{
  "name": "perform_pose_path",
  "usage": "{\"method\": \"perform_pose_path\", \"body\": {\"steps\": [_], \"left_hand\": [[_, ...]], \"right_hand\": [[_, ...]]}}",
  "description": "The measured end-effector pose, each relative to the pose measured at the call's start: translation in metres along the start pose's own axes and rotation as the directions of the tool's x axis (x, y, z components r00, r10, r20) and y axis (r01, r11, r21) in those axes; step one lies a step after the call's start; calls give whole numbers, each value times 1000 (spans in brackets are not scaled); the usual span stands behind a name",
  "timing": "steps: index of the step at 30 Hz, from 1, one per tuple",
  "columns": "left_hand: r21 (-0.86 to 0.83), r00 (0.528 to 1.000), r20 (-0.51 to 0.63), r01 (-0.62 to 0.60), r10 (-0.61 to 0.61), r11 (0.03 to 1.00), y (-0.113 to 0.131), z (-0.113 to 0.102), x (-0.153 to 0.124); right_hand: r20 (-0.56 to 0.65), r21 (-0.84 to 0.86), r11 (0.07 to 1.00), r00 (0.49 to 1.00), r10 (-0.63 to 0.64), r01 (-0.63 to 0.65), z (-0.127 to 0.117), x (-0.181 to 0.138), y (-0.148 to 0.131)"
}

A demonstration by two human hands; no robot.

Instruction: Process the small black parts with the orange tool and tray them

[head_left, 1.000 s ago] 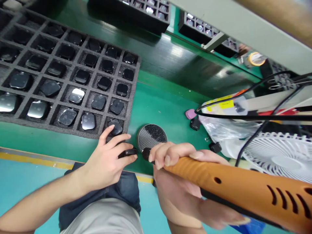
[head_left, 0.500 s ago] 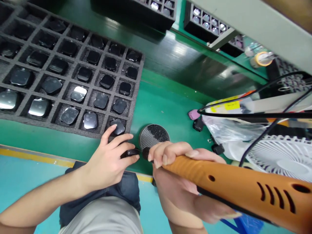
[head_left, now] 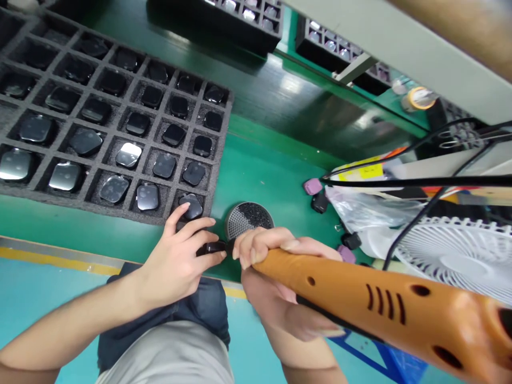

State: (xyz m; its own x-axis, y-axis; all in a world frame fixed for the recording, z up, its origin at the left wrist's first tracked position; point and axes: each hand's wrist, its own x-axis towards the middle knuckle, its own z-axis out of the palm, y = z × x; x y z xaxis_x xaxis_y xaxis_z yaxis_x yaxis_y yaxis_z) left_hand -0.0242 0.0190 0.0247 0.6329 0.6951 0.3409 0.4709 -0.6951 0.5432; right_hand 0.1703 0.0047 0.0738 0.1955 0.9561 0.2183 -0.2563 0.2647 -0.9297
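An orange electric screwdriver is gripped in my right hand, its tip end pointing left toward my other hand. My left hand pinches a small glossy black part between its fingers, beside the screwdriver's tip. Exactly where the tip meets the part is hard to make out. Just behind both hands sits a round container with a perforated top, dark little pieces covering part of it. To the left lies a grey foam tray, its compartments holding several dark square watch-like cases; a left finger reaches over the nearest corner one.
Pink and black small blocks lie on the green bench. A white fan, plastic bags and black cables crowd the right side. More foam trays stand behind, under a pale overhead beam.
The screwdriver and my right hand have shifted slightly left, bringing more of the screwdriver's rear into view. My left hand keeps its pinch on the black part. The whole view has moved a little.
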Motion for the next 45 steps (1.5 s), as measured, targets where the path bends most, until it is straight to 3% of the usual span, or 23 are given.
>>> {"method": "perform_pose_path", "body": {"steps": [3, 7, 12, 45], "left_hand": [[25, 1000, 0, 0, 0, 1000, 1, 1, 0], [80, 999, 38, 1, -4, 997, 5, 0, 2], [-13, 996, 86, 9, -8, 1000, 6, -5, 3], [-7, 998, 55, 8, -8, 1000, 6, -5, 2]], "right_hand": [[50, 16, 997, 995, -81, 81, -5, 5, -5], [-90, 7, 991, 987, -135, 136, -21, 11, -13], [-180, 1, 987, 971, -159, 162, -32, 12, -5], [-161, -32, 987, 973, -162, 159, -33, 10, 3]]}}
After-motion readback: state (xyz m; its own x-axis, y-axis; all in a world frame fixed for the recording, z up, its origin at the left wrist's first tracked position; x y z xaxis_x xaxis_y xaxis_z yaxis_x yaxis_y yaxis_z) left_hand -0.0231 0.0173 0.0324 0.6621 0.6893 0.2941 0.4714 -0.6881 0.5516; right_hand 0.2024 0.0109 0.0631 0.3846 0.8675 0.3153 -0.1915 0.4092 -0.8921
